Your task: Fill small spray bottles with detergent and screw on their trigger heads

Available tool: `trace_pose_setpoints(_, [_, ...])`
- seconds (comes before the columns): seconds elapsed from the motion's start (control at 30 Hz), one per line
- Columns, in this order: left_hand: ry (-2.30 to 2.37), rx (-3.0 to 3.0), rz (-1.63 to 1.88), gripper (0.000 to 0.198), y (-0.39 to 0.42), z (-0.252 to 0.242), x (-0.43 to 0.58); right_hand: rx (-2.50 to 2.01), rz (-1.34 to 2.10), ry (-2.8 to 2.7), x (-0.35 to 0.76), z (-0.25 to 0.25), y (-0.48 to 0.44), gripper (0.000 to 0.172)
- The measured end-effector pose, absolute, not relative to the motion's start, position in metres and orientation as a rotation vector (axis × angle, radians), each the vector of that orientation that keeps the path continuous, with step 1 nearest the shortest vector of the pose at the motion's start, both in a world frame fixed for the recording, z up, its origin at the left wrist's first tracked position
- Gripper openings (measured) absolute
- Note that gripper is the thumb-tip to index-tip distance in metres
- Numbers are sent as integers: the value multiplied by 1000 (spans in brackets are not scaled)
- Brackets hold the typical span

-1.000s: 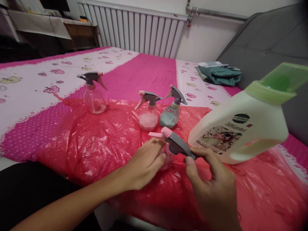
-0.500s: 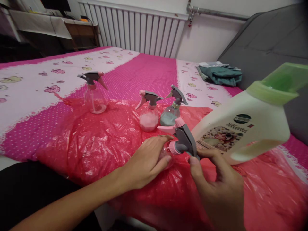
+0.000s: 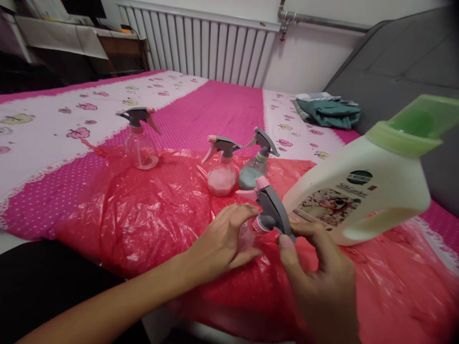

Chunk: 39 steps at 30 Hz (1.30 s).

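Note:
A small clear spray bottle point(image 3: 246, 237) with a grey and pink spray head point(image 3: 271, 210) is tilted between my hands, close to me. My left hand point(image 3: 224, 239) curves around its transparent body, fingers on the far side and thumb on the near side. With thumb and fingertips my right hand point(image 3: 319, 274) pinches the back end of the spray head. Just behind stand a spray bottle of pink liquid point(image 3: 221, 181) and one of bluish-green liquid point(image 3: 252, 176). A large white detergent bottle point(image 3: 358, 191) with a green cap leans at the right, beyond my right hand.
Another clear spray bottle point(image 3: 141, 150) stands farther left. A crumpled red plastic sheet point(image 3: 143, 210) lies over the bed's pink patterned cover point(image 3: 222, 107). Folded clothes point(image 3: 328, 110) rest at the back right, near the grey headboard point(image 3: 405, 62). A radiator point(image 3: 204, 45) lines the wall.
My left thumb and fingers have spread a little farther apart around the bottle. The spray head has shifted slightly, with my right hand still pinching it. The other bottles stay in place.

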State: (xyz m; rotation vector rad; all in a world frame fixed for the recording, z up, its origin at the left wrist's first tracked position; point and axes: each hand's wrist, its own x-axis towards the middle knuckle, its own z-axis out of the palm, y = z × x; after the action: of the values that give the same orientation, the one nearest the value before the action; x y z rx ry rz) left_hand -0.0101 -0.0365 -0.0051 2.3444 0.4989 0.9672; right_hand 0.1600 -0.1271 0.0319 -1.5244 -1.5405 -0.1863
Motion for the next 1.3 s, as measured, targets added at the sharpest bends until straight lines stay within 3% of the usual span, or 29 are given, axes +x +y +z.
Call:
trace_pose_setpoints(0.27, [348, 2388, 1085, 57, -29, -14, -5, -1550, -192, -1531, 163, 31, -130, 10])
trace_pose_setpoints(0.43, [372, 2339, 1044, 58, -29, -11, -6, -1460, -24, -1422, 162, 28, -132, 22])
trace_pose_setpoints(0.57, [347, 2351, 1027, 60, -28, -10, -6, -1371, 155, -1265, 156, 21, -128, 15])
trace_pose_setpoints(0.83, [354, 2378, 974, 60, -29, -9, -6, -1116, 586, -1290, 156, 16, -121, 54])
trace_pose_setpoints(0.97, [358, 2373, 994, 59, -30, -10, -6, -1157, 740, -1272, 157, 16, -123, 64])
trace_pose_setpoints(1.3, [297, 2446, 889, 50, -31, 0, -9, -1206, 754, -1257, 164, 7, -126, 84])
